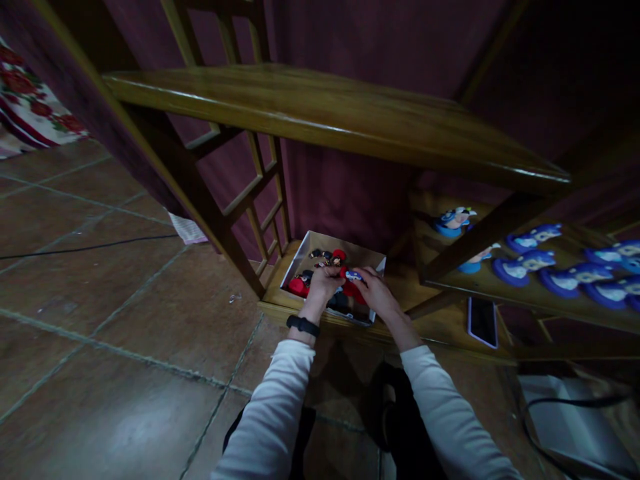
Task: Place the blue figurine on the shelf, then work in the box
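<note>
Hands are busy inside a small white box [373, 261] that sits on the low shelf [440, 327], close to the shelf's front left corner. The left hand [324, 281] is curled down over the red and black toys [300, 285] in the box — the fingers are bent, but I cannot tell just which toy they grip. The right hand [376, 293] reaches in from the other side and seems to pinch a little blue and white toy [353, 274] by its edge, right next to the left hand.

Trouble could come from the box — it lies near the front edge of the shelf, so a hard push or tug might tip it off onto the floor [100, 300] and spill the toys. The light is dim, so a small toy could slip from the fingers and be hard to find. A phone [483, 322] lies on the same shelf, to the right of the box, and an elbow swing could knock it. More blue toys [525, 268] sit in rows on the shelf above it.
</note>
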{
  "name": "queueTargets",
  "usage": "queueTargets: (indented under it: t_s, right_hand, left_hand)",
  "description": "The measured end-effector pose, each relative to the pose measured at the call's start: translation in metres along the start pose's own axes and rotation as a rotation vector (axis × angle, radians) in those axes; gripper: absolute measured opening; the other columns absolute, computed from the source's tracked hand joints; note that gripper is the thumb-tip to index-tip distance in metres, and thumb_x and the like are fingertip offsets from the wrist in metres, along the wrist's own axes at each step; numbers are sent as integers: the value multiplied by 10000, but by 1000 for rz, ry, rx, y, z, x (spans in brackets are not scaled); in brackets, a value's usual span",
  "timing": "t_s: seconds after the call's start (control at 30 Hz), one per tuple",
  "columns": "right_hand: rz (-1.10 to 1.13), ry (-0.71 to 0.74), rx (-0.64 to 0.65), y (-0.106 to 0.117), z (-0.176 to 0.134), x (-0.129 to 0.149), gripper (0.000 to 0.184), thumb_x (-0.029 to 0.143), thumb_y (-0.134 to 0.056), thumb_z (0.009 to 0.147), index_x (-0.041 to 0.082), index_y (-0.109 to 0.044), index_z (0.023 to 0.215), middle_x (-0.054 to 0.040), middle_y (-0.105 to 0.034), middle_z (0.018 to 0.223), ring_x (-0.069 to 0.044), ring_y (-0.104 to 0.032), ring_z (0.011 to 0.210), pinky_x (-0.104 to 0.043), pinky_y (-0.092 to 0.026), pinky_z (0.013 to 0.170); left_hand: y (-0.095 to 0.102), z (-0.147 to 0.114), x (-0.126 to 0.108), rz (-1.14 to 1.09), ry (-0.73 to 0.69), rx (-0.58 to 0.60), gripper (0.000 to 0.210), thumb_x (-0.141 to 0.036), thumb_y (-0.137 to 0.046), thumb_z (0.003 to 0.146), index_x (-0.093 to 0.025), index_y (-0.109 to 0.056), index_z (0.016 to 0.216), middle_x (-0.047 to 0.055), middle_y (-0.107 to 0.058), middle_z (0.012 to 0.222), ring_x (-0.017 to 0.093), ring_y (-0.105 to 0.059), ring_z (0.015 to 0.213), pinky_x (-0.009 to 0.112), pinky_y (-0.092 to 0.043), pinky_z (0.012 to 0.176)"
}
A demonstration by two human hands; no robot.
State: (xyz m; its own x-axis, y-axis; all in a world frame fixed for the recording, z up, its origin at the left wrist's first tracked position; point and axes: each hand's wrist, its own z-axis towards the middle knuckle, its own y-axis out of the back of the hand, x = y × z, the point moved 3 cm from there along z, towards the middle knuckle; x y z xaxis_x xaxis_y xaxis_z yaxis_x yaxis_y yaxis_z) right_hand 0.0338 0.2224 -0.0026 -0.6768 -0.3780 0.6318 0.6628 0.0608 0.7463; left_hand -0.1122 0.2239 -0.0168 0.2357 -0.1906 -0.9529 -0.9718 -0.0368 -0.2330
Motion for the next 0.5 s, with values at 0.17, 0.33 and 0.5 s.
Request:
queueTargets:
  t_s: [0.17,0.33,0.5]
  right_hand:
    - [168,-115,-19,-1,0,-5,290,277,-514,812,200,-620,1071,-54,-595,930,-141,-588,728,-280,-499,682]
    - [324,-243,10,-6,-1,-11,320,299,-519,792,177,-613,1073,-25,-599,835,-74,-502,463,-232,-459,464]
    - [232,-125,2,-3,-1,-7,297,268,-522,807,207,-627,1079,-57,-571,965,-129,-578,692,-269,-506,615]
  left_hand:
    - [1,2,4,45,9,-86,176,-58,-668,510,-138,-704,663,-10,-659,588,100,-541,538,222,-434,572]
    - [2,1,6,1,22,-113,208,-76,-710,498,-129,-707,699,5,-663,601,103,-550,540,250,-460,597]
    - [5,-1,7,-43,107,-80,166,-89,-707,540,-117,-692,703,-2,-620,530,103,-526,469,298,-467,597]
